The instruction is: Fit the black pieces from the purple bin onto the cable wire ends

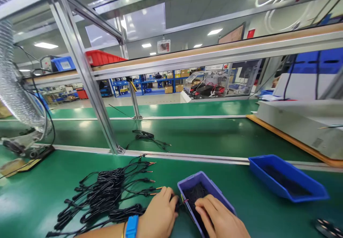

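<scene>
A thin black cable with red and yellow tips (184, 202) is held in the curled left hand (159, 211) beside a purple plastic box (190, 183), over which the right hand (221, 218) is pinched, its hold unclear.

The person's left hand (160, 211), a bright blue band (132, 226) around its wrist, grips a thin black cable (180, 205) whose coloured wire ends point toward a purple rectangular plastic bin (219, 195). The right hand (222, 218) reaches over this bin, fingertips drawn together; whether they pinch anything is unclear. Small dark pieces (197, 192) lie inside. Left of the hands, bundled black cables (104, 191) with bare copper-coloured tips spread across the glossy green tabletop (150, 227). A blue open-fronted plastic bin (308, 191) sits farther right, also holding dark contents. Behind, a silver metal upright (85, 77) stands beside the cables.
</scene>
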Motion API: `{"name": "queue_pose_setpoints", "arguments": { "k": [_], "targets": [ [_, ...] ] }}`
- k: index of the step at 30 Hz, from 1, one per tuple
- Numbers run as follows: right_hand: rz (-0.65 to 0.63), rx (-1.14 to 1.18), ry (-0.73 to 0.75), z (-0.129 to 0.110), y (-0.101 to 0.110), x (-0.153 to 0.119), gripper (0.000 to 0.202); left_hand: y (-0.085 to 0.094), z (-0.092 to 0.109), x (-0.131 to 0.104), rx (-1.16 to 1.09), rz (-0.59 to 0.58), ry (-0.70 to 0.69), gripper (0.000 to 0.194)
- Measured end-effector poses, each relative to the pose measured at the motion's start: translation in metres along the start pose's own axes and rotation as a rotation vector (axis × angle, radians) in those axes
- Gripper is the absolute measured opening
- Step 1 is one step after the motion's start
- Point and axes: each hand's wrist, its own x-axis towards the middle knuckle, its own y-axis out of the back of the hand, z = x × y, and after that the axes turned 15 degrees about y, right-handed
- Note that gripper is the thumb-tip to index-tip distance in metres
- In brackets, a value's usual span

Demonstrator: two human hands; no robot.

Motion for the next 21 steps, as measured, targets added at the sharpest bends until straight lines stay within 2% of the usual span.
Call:
{"name": "queue_pose_setpoints", "arguments": {
  "k": [3,5,9,11,14,16,18,21],
  "targets": [
    [-0.035,-0.005,-0.051,0.005,0.003,-0.005,0.028,-0.011,0.008,0.008,-0.022,-0.009,0.01,0.027],
    [-0.046,-0.003,-0.092,0.006,0.005,-0.006,0.026,-0.005,0.009,0.007,-0.069,-0.082,0.032,0.019],
    [-0.04,0.04,-0.163,0.006,0.008,-0.006,0.025,0.035,0.008,-0.005,-0.313,-0.32,0.092,0.029],
    [-0.057,0.042,-0.172,0.005,0.006,-0.008,0.025,0.058,0.01,-0.011,-0.413,-0.379,0.083,0.033],
    [-0.117,0.023,-0.144,0.001,0.001,-0.01,0.025,0.072,0.023,-0.01,-0.566,-0.458,-0.006,0.024],
    [-0.159,0.024,-0.124,-0.002,-0.003,-0.01,0.024,0.064,0.034,-0.002,-0.759,-0.504,-0.071,0.016],
    [-0.171,0.036,-0.123,-0.003,-0.004,-0.01,0.025,0.046,0.044,0.01,-0.93,-0.524,-0.073,0.009],
    [-0.097,0.079,-0.16,-0.001,-0.001,-0.008,0.026,0.017,0.053,0.027,-1.007,-0.537,-0.022,0.031]
  ]
}}
